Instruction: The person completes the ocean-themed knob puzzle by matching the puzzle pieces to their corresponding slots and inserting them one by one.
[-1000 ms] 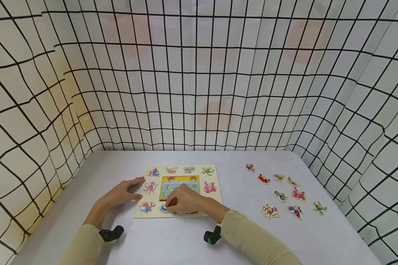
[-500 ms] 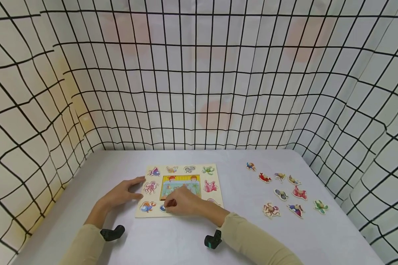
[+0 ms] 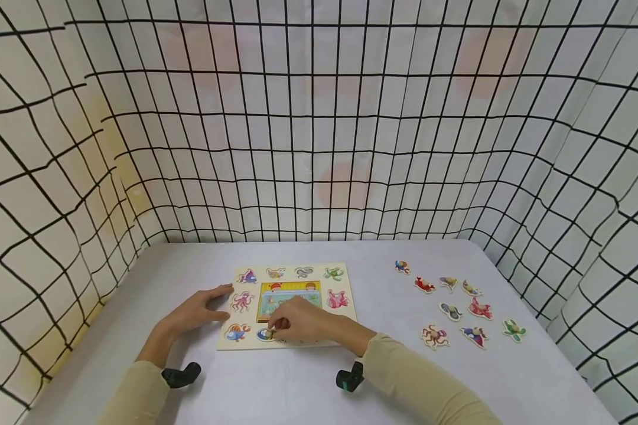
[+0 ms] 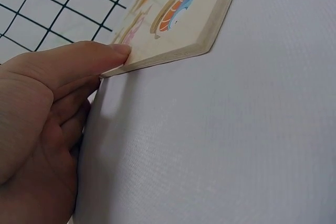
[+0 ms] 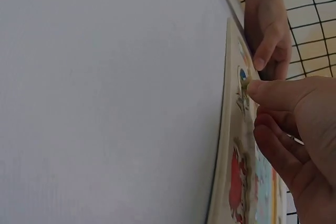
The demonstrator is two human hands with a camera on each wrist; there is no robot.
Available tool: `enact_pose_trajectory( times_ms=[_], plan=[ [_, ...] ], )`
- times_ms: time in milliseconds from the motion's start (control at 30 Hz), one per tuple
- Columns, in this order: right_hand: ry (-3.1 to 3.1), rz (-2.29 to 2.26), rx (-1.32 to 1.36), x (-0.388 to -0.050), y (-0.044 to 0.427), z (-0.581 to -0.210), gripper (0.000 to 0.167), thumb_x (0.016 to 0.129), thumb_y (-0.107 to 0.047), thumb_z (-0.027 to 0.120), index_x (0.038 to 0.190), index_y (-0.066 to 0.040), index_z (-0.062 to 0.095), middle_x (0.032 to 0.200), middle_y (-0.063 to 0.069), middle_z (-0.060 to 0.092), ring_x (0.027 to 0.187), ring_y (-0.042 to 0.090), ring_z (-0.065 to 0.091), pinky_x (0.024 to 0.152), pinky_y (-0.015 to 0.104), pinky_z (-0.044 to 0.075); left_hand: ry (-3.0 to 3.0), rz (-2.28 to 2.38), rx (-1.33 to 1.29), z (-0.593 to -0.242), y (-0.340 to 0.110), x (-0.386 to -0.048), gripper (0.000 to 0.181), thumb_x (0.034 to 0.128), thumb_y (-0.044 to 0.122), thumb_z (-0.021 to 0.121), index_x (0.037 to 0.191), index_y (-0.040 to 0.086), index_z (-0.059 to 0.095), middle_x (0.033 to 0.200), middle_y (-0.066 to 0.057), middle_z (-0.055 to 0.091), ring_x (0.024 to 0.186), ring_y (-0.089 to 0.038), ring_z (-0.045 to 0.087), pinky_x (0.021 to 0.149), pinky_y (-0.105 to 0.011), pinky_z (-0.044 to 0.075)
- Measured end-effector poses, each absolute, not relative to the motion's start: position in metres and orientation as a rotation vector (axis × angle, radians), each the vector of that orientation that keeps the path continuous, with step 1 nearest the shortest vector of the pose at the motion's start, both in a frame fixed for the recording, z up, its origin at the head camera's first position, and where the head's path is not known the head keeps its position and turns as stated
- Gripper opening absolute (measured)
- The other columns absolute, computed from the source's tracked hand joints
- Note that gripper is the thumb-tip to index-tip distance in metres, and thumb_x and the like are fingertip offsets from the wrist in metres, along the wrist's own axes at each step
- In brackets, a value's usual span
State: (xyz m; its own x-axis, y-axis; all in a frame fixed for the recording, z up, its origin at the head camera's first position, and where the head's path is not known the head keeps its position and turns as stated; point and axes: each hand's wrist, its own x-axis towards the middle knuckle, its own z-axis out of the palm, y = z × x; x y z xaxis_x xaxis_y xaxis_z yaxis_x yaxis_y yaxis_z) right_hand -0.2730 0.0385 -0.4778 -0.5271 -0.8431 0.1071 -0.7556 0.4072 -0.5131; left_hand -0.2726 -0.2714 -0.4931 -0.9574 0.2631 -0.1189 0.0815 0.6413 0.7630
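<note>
the pale puzzle board [image 3: 247,317] lies flat, a blue piece [image 3: 264,335] atop it.

Board [image 3: 247,317]: cream (centre picture [image 3: 282,294] yellow and blue) | loose crab [image 3: 424,285]: red | sleeves [image 3: 425,383]: beige | netting [image 3: 312,75]: black grid

White table [image 3: 276,389], puzzle board [image 3: 289,273], loose pieces [image 3: 450,311]

Puzzle board [image 4: 189,34] — pale, matt wood
</note>
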Motion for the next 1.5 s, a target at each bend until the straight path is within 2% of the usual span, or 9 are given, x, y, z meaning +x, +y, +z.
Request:
enact_pose_trajectory(
  times_ms=[300, 500, 1033, 1300, 1500],
  plan=[
    [2.539, -0.790, -1.313, -0.283, 0.067, -0.462, 0.020, 0.093, -0.016, 0.081, 0.111, -0.008, 0.079, 0.087, -0.014, 0.068, 0.078, -0.001, 0.060, 0.074, 0.013, 0.053, 2.659, 1.193, 0.256, -0.494, -0.271, -0.270, 0.076, 0.0866, 0.023, 0.084, 0.153, 0.008, 0.051, 0.164, -0.020, 0.033, 0.152, -0.049, 0.015, 0.118, -0.070, 0.012],
    [2.557, -0.813, -1.245, -0.287, 0.098, -0.456, 0.022, 0.094, -0.017, 0.079, 0.113, -0.007, 0.078, 0.095, -0.009, 0.071, 0.082, 0.000, 0.062, 0.075, 0.017, 0.055, 2.659, 1.195, 0.264, -0.494, -0.271, -0.270, 0.076, 0.0866, 0.024, 0.084, 0.153, 0.008, 0.051, 0.164, -0.020, 0.033, 0.152, -0.049, 0.015, 0.118, -0.070, 0.012],
    [2.670, -0.917, -1.113, -0.289, 0.180, -0.448, 0.024, 0.093, -0.011, 0.078, 0.115, -0.003, 0.077, 0.100, 0.001, 0.072, 0.086, 0.010, 0.063, 0.076, 0.024, 0.058, 2.668, 1.193, 0.267, -0.494, -0.270, -0.271, 0.074, 0.0868, 0.022, 0.084, 0.152, 0.008, 0.052, 0.164, -0.021, 0.033, 0.152, -0.048, 0.016, 0.118, -0.069, 0.013],
    [2.710, -0.895, -1.097, -0.290, 0.206, -0.447, 0.021, 0.092, -0.010, 0.078, 0.112, -0.004, 0.077, 0.096, -0.005, 0.071, 0.085, 0.009, 0.063, 0.075, 0.024, 0.058, 2.656, 1.212, 0.254, -0.495, -0.270, -0.273, 0.074, 0.0865, 0.022, 0.084, 0.152, 0.009, 0.052, 0.164, -0.019, 0.033, 0.153, -0.047, 0.015, 0.119, -0.068, 0.011],
    [2.720, -0.895, -1.091, -0.292, 0.223, -0.450, 0.020, 0.092, -0.011, 0.079, 0.111, -0.003, 0.077, 0.096, -0.003, 0.073, 0.084, 0.008, 0.064, 0.074, 0.025, 0.059, 2.659, 1.202, 0.245, -0.495, -0.271, -0.273, 0.074, 0.0864, 0.023, 0.084, 0.152, 0.010, 0.052, 0.164, -0.020, 0.033, 0.153, -0.048, 0.015, 0.118, -0.069, 0.012]
  ],
)
